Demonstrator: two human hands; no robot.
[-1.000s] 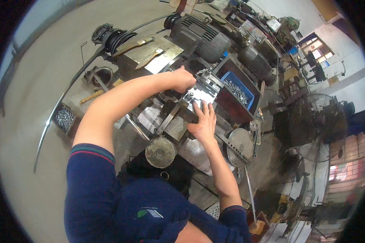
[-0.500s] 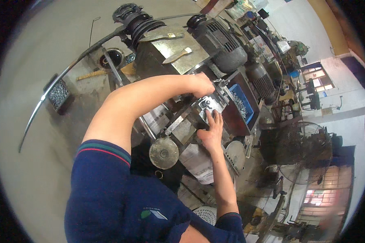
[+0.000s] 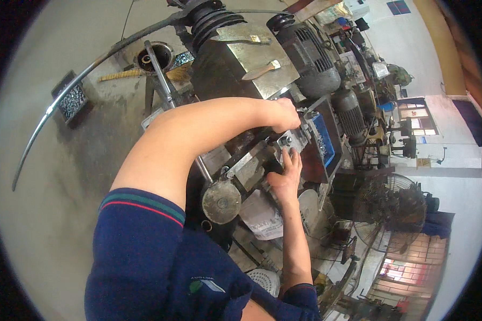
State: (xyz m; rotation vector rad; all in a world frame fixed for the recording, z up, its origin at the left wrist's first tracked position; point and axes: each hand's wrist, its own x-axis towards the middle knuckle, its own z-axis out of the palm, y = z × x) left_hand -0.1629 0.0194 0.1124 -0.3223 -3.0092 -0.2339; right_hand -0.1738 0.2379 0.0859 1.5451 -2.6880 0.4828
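Note:
My left hand [image 3: 286, 115] is closed in a fist at the far side of the machine's metal slide. Whatever it grips is hidden behind the fingers. Closer to me, my right hand [image 3: 287, 179] lies with its fingers stretched out, fingertips touching a bright metal clamp block [image 3: 300, 143]. A nut-topped bolt [image 3: 285, 141] stands up from that block, just ahead of the right fingertips. Below and left of the right hand are the greasy slide [image 3: 250, 170] and a round metal handwheel disc [image 3: 221, 202].
Right of the hands, a blue tray [image 3: 331, 155] of small metal parts sits in a dark metal box. Two brushes lie on the machine's headstock cover [image 3: 268, 53], beside a motor [image 3: 309, 61]. A long curved rod [image 3: 53, 107] sweeps left. A standing fan [image 3: 389, 211] is at right.
The whole view has shifted, so the machine sits slightly further right and the rod lower left. Both hands keep their places on the machine.

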